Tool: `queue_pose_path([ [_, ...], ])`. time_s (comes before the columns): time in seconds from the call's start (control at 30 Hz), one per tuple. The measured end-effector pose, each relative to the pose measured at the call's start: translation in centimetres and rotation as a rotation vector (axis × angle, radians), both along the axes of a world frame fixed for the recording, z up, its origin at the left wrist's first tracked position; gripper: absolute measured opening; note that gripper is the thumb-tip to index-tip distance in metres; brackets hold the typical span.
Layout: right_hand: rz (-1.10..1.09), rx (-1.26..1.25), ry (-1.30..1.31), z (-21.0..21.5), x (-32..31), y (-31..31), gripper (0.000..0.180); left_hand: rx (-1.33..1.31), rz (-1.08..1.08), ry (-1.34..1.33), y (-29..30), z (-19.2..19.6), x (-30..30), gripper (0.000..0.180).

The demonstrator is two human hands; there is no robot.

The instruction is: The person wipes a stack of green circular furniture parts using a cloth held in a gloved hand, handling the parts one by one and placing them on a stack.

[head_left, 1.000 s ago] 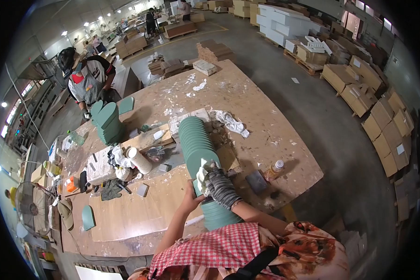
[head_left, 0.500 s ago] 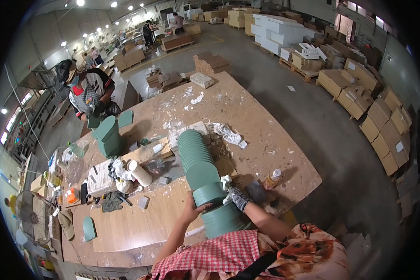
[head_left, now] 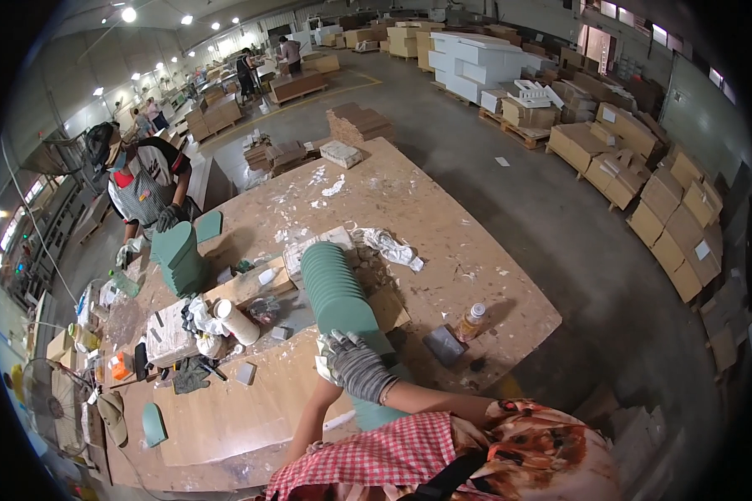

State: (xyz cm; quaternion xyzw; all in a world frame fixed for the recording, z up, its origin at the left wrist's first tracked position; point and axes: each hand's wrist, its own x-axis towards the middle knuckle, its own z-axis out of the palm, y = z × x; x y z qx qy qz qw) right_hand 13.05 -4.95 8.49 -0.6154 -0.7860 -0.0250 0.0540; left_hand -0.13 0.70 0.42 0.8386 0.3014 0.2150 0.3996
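My right hand (head_left: 358,366), in a grey knitted glove, reaches across to the left edge of a green rounded panel (head_left: 376,342). A crumpled white cloth (head_left: 322,364) is under its fingers. My bare left hand (head_left: 329,389) is at that same edge, its fingers hidden behind the glove and cloth. Beyond the hands, a long row of overlapping green panels (head_left: 334,280) leans back along the table. More green panels (head_left: 378,415) lie close to my body, partly covered by my right arm.
Right of the panels are a grey block (head_left: 444,345) and a small bottle (head_left: 474,321). A white bottle (head_left: 237,322), rags and a dark glove (head_left: 192,376) lie to the left. Across the table, a co-worker (head_left: 150,188) stands by another green stack (head_left: 179,257).
My right hand has swung with the cloth from the panel's right side over to its left edge. The left hand's fingers, seen gripping the panel before, are now covered. The view has shifted slightly.
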Motion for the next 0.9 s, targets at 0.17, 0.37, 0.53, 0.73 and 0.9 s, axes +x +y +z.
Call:
queue_pose_path([
  [0.17, -0.077, -0.077, 0.157, 0.7, 1.9, 0.2, 0.055, -0.433, 0.066, -0.310, -0.7, 0.0, -0.1, 0.087],
  [0.37, -0.352, -0.023, 0.539, -2.6, 4.0, -0.2, 0.059, -0.400, 0.117, -0.313, -0.7, 0.6, 0.5, 0.072],
  [0.53, -0.609, -0.348, 1.519, -10.0, 8.8, 0.6, 0.052, -0.328, 0.101, -0.303, -0.6, 1.6, 0.7, 0.068],
  [0.73, -0.784, -0.555, 1.655, -13.6, 10.6, 0.4, 0.056, -0.338, 0.088, -0.258, -1.0, 2.4, 0.7, 0.069],
  [0.9, -0.404, -0.096, 1.257, -6.3, 7.4, -0.5, 0.052, -0.356, 0.077, -0.300, -0.8, 2.0, 0.7, 0.069],
])
